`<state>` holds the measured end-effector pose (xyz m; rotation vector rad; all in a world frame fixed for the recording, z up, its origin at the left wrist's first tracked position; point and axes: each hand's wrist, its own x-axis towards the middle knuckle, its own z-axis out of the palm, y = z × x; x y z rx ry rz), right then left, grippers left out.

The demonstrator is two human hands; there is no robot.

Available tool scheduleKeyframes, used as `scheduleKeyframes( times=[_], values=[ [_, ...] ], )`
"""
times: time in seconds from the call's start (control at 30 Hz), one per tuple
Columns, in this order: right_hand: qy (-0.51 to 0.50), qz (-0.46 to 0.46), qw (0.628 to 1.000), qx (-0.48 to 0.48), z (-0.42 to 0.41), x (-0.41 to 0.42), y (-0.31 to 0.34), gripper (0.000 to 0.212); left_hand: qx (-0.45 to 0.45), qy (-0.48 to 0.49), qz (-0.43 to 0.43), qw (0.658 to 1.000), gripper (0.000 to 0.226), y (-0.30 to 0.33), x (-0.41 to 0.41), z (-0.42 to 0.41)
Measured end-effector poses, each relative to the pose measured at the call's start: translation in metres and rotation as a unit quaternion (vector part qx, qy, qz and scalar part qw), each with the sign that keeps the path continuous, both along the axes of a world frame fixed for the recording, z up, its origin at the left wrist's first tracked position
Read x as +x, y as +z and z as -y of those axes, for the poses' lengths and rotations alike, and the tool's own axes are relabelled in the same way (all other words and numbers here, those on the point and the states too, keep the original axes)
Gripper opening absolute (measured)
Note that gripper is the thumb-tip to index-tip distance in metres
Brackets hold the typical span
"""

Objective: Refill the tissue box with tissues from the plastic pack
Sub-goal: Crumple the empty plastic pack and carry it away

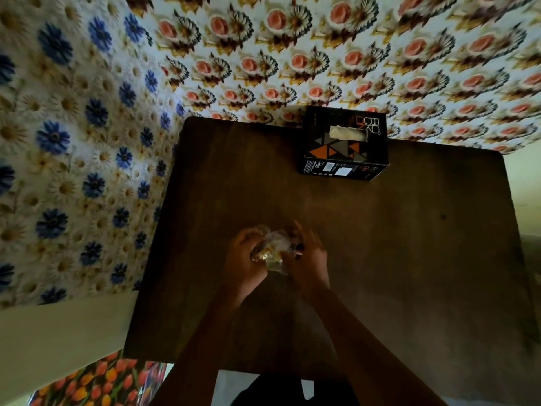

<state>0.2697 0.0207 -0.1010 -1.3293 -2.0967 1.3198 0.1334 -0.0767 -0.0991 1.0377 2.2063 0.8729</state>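
A black tissue box (344,150) with orange and grey triangles stands at the far edge of the dark wooden table (409,244). A white tissue (348,133) shows in its top slot. Near the table's middle, a crumpled clear plastic pack (273,249) sits between my two hands. My left hand (246,257) grips its left side with curled fingers. My right hand (307,256) holds its right side, fingers partly spread over it. The pack's contents are hard to make out.
Flower-patterned walls rise behind and to the left of the table. A cloth with orange tulips (96,382) lies at the lower left. A pale floor or wall strip (524,183) runs along the table's right edge.
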Motion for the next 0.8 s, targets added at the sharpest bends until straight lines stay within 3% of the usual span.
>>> scheduleKeyframes(
  times=[0.07, 0.17, 0.33, 0.53, 0.6, 0.7, 0.8],
  values=[
    [-0.003, -0.004, 1.000, 0.010, -0.002, -0.001, -0.004, 0.075, 0.007, -0.006, 0.010, 1.000, 0.059, -0.003, 0.000, 0.006],
    [0.001, -0.013, 1.000, -0.006, -0.004, 0.000, -0.004, 0.064, -0.024, -0.039, -0.039, 0.998, 0.070, -0.004, 0.004, 0.006],
    [0.023, -0.016, 0.998, -0.058, -0.009, 0.008, 0.009, 0.041, -0.043, 0.005, -0.088, 0.995, 0.049, 0.003, 0.015, -0.006],
    [0.037, -0.045, 0.997, -0.056, -0.022, 0.036, 0.034, 0.041, 0.011, 0.034, 0.001, 0.999, 0.038, 0.026, 0.026, -0.013],
    [0.038, -0.041, 0.998, -0.007, -0.026, 0.050, 0.054, 0.041, 0.041, 0.043, 0.058, 0.997, 0.027, 0.050, 0.036, -0.017],
    [0.011, -0.067, 0.996, 0.060, -0.029, 0.071, 0.079, 0.036, 0.088, 0.041, 0.110, 0.989, 0.046, 0.084, 0.058, -0.026],
    [-0.034, -0.102, 0.989, 0.098, -0.033, 0.096, 0.108, 0.038, 0.107, 0.009, 0.130, 0.986, 0.036, 0.109, 0.083, -0.037]
  ],
)
